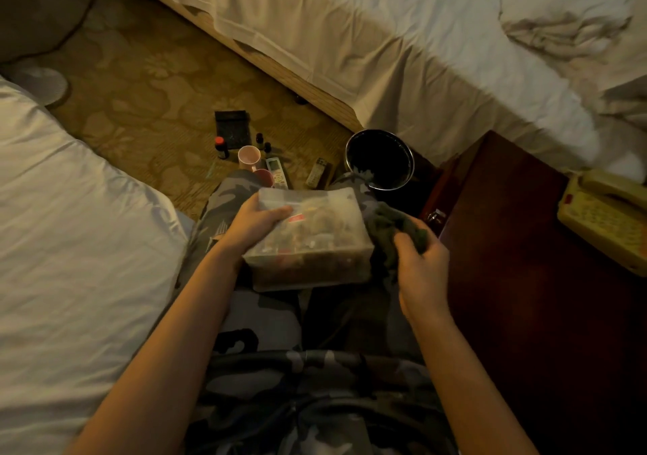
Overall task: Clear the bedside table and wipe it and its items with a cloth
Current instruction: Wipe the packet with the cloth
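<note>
Head view: person seated between two beds, lap in grey camouflage trousers, both bare forearms in frame.
Left hand [257, 225]: grasping the left end of a clear rectangular plastic box [310, 241], thumb lying on the lid, fingers wrapped under the side.
Box: resting on the lap, lid on, packed with small mixed items (too blurred to name).
Right hand [418, 265]: clenched round a bunched dark green cloth [392, 225], cloth pressed against the right end of the box.
Bench: dark red-brown wooden bedside bench [525, 262] just right of the right hand, a small metal drawer pull showing on its front edge.
On bench: yellowed corded telephone [605, 218] at the far right, handset on its cradle.
Floor: patterned tan carpet [140, 80] holds the cleared items, namely a black flat pouch [232, 129], a dark bottle with red cap [221, 147], two tiny dark bottles [262, 141], a pink mug [249, 159], a white remote control [276, 171] and a second remote [317, 173].
Bin: round black waste bin with metal rim [380, 159] beside the bench, near the bed corner.
Beds: white-sheeted bed [402, 45] ahead, another white bed [70, 227] at left.
</note>
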Tool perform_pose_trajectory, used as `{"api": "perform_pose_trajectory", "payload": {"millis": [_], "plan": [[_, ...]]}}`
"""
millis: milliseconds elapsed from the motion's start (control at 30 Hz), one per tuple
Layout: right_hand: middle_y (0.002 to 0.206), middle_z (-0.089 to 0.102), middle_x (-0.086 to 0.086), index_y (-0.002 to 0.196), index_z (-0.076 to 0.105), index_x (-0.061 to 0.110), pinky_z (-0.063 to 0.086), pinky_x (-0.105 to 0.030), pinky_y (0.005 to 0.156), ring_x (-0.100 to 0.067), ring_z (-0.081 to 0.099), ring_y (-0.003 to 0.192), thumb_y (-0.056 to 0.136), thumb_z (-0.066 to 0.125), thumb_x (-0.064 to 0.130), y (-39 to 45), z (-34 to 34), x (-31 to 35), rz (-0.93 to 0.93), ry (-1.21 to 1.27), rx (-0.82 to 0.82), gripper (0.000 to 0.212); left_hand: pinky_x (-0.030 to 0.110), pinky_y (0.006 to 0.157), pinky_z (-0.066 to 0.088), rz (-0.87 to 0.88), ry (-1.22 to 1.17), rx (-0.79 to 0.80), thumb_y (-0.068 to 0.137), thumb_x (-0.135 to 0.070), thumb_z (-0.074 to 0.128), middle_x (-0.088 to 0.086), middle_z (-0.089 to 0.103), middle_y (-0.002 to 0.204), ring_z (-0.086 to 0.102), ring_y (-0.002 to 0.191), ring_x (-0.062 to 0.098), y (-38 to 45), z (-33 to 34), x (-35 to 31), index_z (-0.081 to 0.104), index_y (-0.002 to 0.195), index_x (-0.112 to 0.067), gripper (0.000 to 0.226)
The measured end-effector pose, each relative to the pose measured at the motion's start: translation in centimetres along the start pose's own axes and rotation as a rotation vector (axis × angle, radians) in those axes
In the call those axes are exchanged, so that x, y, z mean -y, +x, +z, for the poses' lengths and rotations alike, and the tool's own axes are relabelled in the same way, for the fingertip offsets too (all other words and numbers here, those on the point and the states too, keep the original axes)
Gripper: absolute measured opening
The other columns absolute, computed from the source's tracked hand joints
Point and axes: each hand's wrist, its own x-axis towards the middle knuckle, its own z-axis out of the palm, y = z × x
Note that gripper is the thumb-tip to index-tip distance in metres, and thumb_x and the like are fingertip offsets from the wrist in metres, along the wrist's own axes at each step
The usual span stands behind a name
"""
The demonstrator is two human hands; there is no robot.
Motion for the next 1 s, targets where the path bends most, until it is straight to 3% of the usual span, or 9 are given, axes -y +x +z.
{"api": "perform_pose_trajectory", "payload": {"millis": [300,400,500,567,667,767,833,900,1000], "plan": [[0.105,0.069,-0.005,0.110,0.067,0.011,0.050,-0.027,0.085,-0.014,0.064,0.101,0.091,0.054,0.013,1.3,1.2,0.7,-0.059,0.068,0.064,0.023,0.031,0.060,0.058,-0.225,-0.602,0.164,0.101,-0.035,0.030,0.014,0.072,0.098,0.071,0.085,0.026,-0.9,-0.6,-1.1,0.053,0.120,-0.003,0.043],[0.114,0.065,-0.003,0.119,0.060,0.015,0.050,-0.021,0.085,-0.009,0.062,0.107,0.079,0.067,0.030,1.7,1.2,0.5,-0.116,0.076,0.147,0.043,0.029,0.055,0.056,-0.185,-0.652,0.223,0.100,-0.041,0.024,0.013,0.074,0.088,0.072,0.077,0.024,-1.1,-0.8,-1.1,0.056,0.109,-0.002,0.051],[0.109,0.065,0.003,0.112,0.063,0.021,0.051,-0.018,0.084,-0.002,0.062,0.102,0.074,0.079,0.022,2.4,1.6,0.5,-0.147,-0.089,0.115,0.041,0.027,0.056,0.056,-0.167,-0.591,0.231,0.100,-0.043,0.023,0.010,0.074,0.081,0.072,0.073,0.020,-1.3,-0.2,-1.4,0.068,0.103,-0.005,0.059],[0.097,0.066,0.007,0.101,0.067,0.018,0.050,-0.013,0.079,0.000,0.062,0.091,0.074,0.078,0.020,3.1,2.1,0.6,-0.173,-0.192,0.001,0.030,0.031,0.066,0.058,-0.209,-0.553,0.219,0.096,-0.050,0.038,0.017,0.071,0.103,0.071,0.088,0.025,-1.1,0.0,-1.1,0.069,0.112,-0.007,0.055],[0.086,0.065,0.008,0.096,0.068,0.013,0.048,-0.010,0.072,0.002,0.060,0.082,0.071,0.081,0.023,4.4,2.8,0.9,-0.177,-0.316,-0.045,0.030,0.041,0.078,0.054,-0.274,-0.501,0.245,0.083,-0.059,0.059,0.018,0.051,0.138,0.060,0.114,0.030,-1.4,0.5,-1.0,0.043,0.139,-0.013,0.074],[0.081,0.063,0.009,0.093,0.068,0.013,0.046,-0.011,0.069,0.003,0.057,0.077,0.071,0.081,0.024,6.1,3.2,1.8,-0.156,-0.361,-0.061,0.028,0.046,0.090,0.051,-0.083,-0.488,0.173,0.087,-0.062,0.036,0.016,0.059,0.128,0.066,0.101,0.027,-1.7,1.1,-0.8,0.046,0.135,-0.018,0.065],[0.076,0.059,0.014,0.087,0.064,0.018,0.044,-0.012,0.065,0.004,0.054,0.072,0.074,0.079,0.025,7.4,3.5,2.4,-0.132,-0.375,-0.073,0.022,0.047,0.102,0.045,0.089,-0.461,0.107,0.082,-0.070,0.046,0.016,0.045,0.142,0.054,0.122,0.030,-1.7,1.1,-0.4,0.032,0.146,-0.017,0.084],[0.073,0.056,0.015,0.082,0.061,0.020,0.043,-0.014,0.065,0.004,0.052,0.069,0.076,0.078,0.026,8.4,4.1,2.6,-0.121,-0.434,-0.048,0.019,0.042,0.104,0.043,0.145,-0.382,0.088,0.072,-0.076,0.055,0.011,0.055,0.135,0.053,0.123,0.025,-2.0,1.0,-0.2,0.044,0.139,-0.013,0.093],[0.074,0.056,0.013,0.087,0.064,0.016,0.039,-0.008,0.061,0.000,0.052,0.069,0.078,0.076,0.027,8.9,5.2,2.3,-0.147,-0.487,-0.046,0.019,0.038,0.091,0.046,0.183,-0.463,0.032,0.089,-0.053,0.047,0.005,0.072,0.104,0.067,0.100,0.019,-2.1,1.0,0.1,0.063,0.111,-0.014,0.047]]}}
